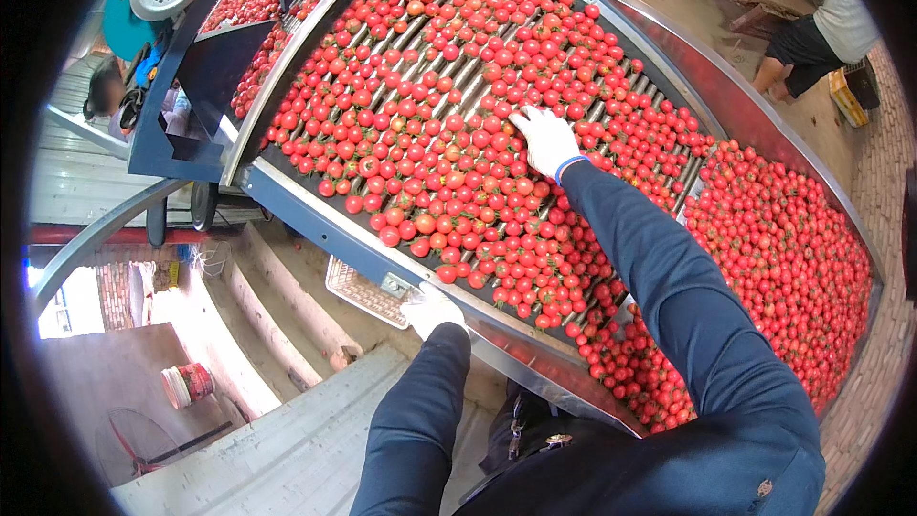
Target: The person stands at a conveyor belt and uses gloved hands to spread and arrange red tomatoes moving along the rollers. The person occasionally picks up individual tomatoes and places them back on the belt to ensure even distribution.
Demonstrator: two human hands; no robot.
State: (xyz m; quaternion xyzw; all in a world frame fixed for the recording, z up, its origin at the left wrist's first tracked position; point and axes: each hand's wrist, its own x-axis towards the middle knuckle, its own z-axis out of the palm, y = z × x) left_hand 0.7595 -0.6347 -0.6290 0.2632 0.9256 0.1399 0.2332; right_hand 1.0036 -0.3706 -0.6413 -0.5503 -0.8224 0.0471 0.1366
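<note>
Small red tomatoes (pixel 494 186) cover a sloping roller conveyor (pixel 466 82) in front of me, with metal rollers showing in gaps between them. My right hand (pixel 548 140), in a white glove with a blue band at the wrist, reaches palm down among the tomatoes near the middle of the rollers. Its fingertips touch or hover over fruit; the palm side is hidden. At the conveyor's near side, my white-gloved left hand (pixel 433 312) rests by the side rail (pixel 344 233), beside a metal latch (pixel 395 285). What its fingers grip, if anything, cannot be made out.
A metal hopper (pixel 774 104) heaped with tomatoes adjoins the conveyor at right. Below the rail sits a plastic crate (pixel 362 294). Concrete steps (pixel 276 308), a bucket (pixel 188 385) and a fan (pixel 136 444) lie lower left. One person (pixel 824 36) stands upper right; another (pixel 107 89) is at left.
</note>
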